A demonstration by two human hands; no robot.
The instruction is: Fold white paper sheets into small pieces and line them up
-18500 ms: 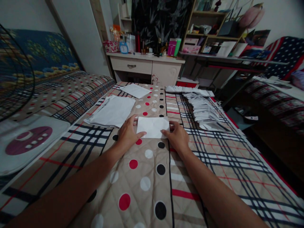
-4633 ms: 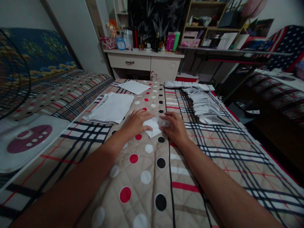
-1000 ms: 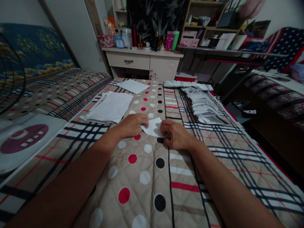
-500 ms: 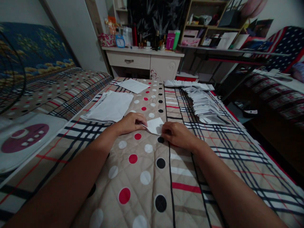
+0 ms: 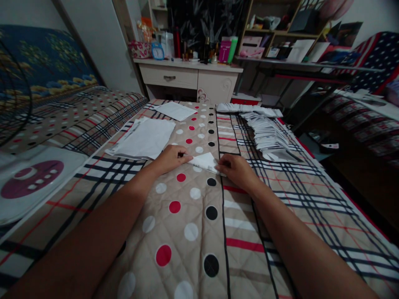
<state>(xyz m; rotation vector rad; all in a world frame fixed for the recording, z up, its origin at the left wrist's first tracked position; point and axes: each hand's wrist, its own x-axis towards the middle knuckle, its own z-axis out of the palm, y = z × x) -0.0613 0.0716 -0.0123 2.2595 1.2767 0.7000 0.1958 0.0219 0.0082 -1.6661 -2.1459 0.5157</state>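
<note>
A small folded piece of white paper [image 5: 205, 161] lies on the patterned quilt [image 5: 193, 232] in front of me. My left hand [image 5: 170, 158] pinches its left corner with thumb and forefinger. My right hand [image 5: 237, 169] is curled and pinches the paper's lower right corner. The paper is folded into a compact, slightly slanted shape between both hands.
A stack of flat white sheets [image 5: 145, 139] lies to the left, a single sheet [image 5: 176, 111] further back. A long row of folded white papers [image 5: 266, 135] runs along the right. A white dresser [image 5: 187, 81] and shelves stand beyond. A white plastic fan base [image 5: 31, 182] sits at far left.
The paper went from a wide rectangle to a small folded piece. In the last second both hands shifted outward to its corners, and the paper now lies flatter and more slanted.
</note>
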